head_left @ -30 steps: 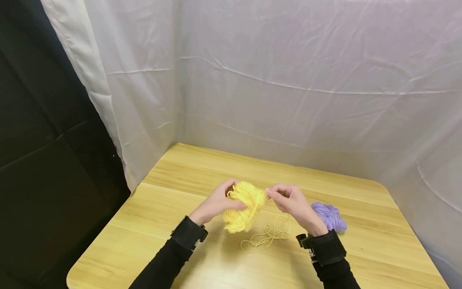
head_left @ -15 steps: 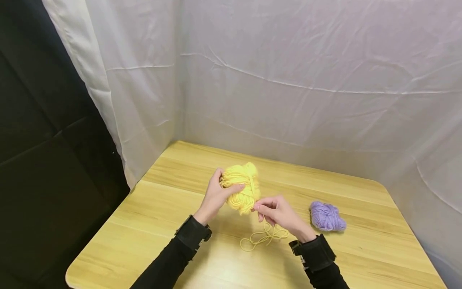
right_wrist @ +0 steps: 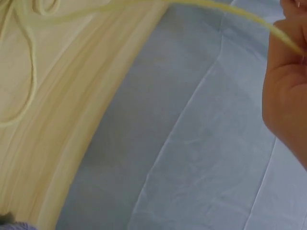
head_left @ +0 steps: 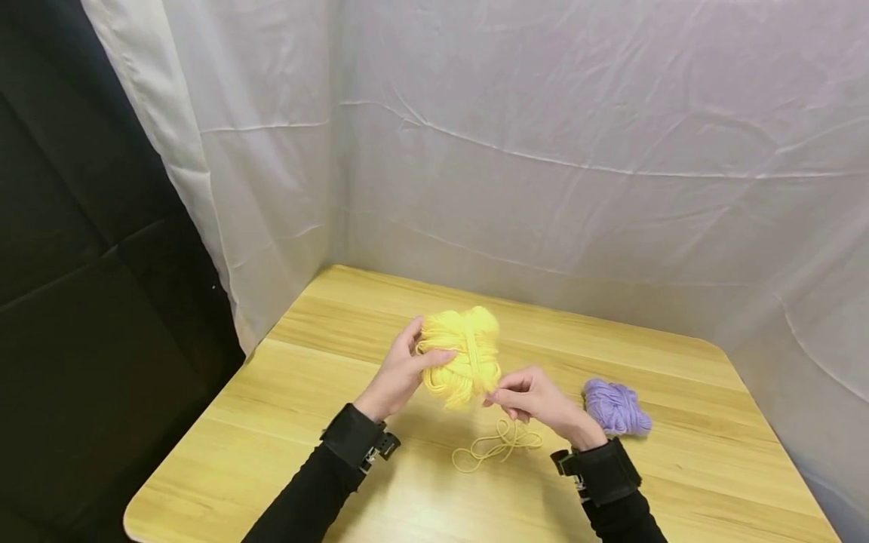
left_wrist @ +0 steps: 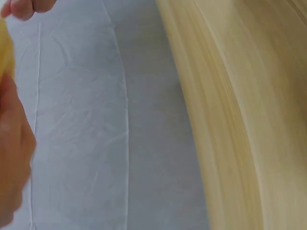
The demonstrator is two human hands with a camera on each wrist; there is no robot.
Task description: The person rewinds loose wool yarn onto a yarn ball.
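Two hands worked above the wooden tabletop (head_left: 353, 332), raised so the yarn could turn freely between them. The left hand (head_left: 400, 373) gripped the yellow yarn bundle (head_left: 462, 354), its fingers curled round the far side and the thumb pressed across the front, which kept the loose coils from slipping apart and held the bundle clear of the wood. The right hand (head_left: 536, 400) sat just below and to the right of the bundle, its fingers pinched together on a yellow strand (head_left: 490, 396) that ran up to a band of turns crossing the bundle's middle; a pinch that close to the bundle probably kept the strand taut. Slack from the same strand lay in loose loops (head_left: 498, 446) on the tabletop beneath the hands, likely left there to feed without snagging. Off to the right, well apart from the work, a purple yarn bundle (head_left: 614, 407) rested on the tabletop, touched by neither hand.
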